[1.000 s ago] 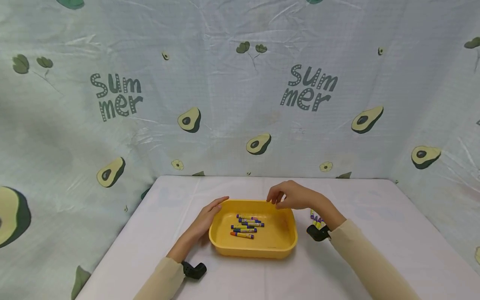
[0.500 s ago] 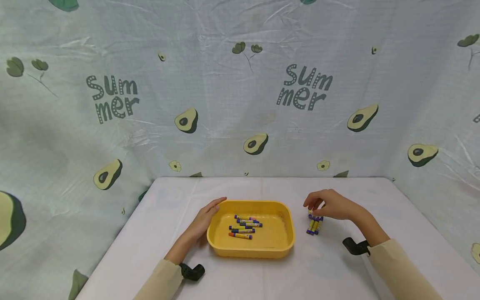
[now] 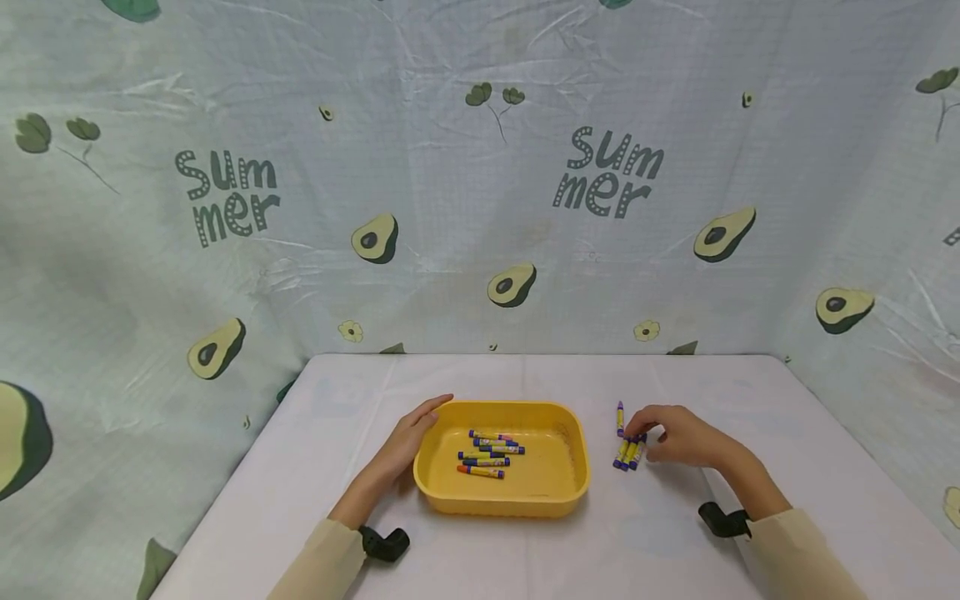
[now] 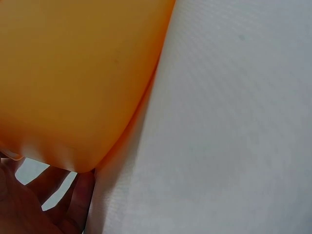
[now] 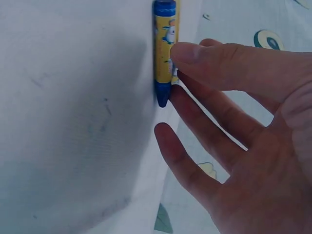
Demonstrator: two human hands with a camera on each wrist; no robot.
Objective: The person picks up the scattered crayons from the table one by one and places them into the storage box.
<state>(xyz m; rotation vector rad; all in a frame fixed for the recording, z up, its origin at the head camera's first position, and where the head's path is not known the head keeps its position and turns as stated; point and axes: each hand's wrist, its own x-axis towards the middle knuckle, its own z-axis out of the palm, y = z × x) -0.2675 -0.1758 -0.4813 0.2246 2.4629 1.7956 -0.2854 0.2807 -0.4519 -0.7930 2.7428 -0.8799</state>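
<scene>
My left hand (image 3: 411,437) rests against the left side of a yellow tray (image 3: 498,506), fingers extended along its rim. In the left wrist view the fingers (image 4: 80,200) touch the tray's corner. On the table to the right of the tray lies a small cluster of wax crayons (image 3: 622,457) in yellow wrappers. My right hand (image 3: 678,437) reaches over them, thumb and fingers apart. In the right wrist view the thumb tip overlaps the edge of a blue crayon (image 5: 165,53), while the other fingers spread loosely beside it. A purple-tipped crayon (image 3: 620,419) lies separately just behind the cluster.
Several crayons (image 3: 487,450) lie inside the tray, towards its left half. A white cloth covers the table (image 3: 570,567). Behind it hangs a pale curtain (image 3: 450,167) printed with avocados and lettering.
My right hand has moved from above the tray's right rim to the crayons on the right, then lower and nearer over them. The left hand stays at the tray.
</scene>
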